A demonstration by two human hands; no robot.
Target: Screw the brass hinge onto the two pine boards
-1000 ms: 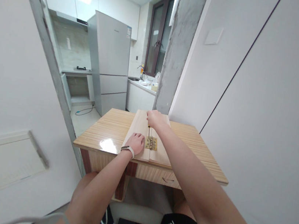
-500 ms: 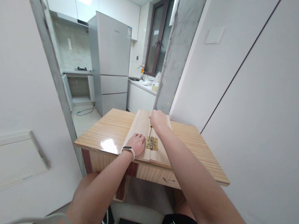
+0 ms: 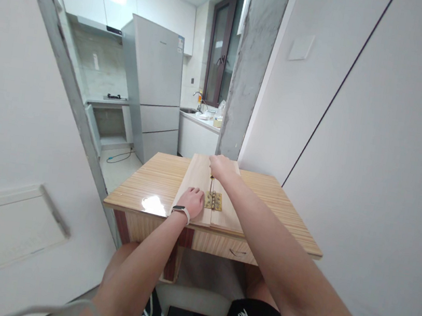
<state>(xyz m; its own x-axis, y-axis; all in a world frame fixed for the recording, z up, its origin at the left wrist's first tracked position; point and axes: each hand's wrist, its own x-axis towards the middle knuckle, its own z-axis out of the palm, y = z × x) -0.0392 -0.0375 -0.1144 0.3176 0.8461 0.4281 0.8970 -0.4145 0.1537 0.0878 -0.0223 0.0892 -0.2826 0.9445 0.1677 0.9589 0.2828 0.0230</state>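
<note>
Two pale wooden boards (image 3: 192, 176) lie side by side on the table, with a brass hinge (image 3: 213, 200) across the seam between them. My right hand (image 3: 222, 169) is closed around the handle of a screwdriver, which it mostly hides. The thin screwdriver shaft (image 3: 212, 184) points down, its tip at the left leaf of the hinge. Screws show in the hinge, but their depth is too small to tell. Left of the hinge, my left hand (image 3: 192, 202) lies on the left board with its fingers stretched out, a band on the wrist.
The striped wooden table (image 3: 144, 182) has a drawer (image 3: 222, 247) under its front edge. My legs are below it. A grey fridge (image 3: 161, 67) and a sink counter (image 3: 199, 130) stand beyond. White walls rise on both sides, with a concrete pillar (image 3: 252, 69) behind the table.
The view has shifted very slightly. My right hand still grips the screwdriver upright over the hinge, and my left hand stays on the board.
</note>
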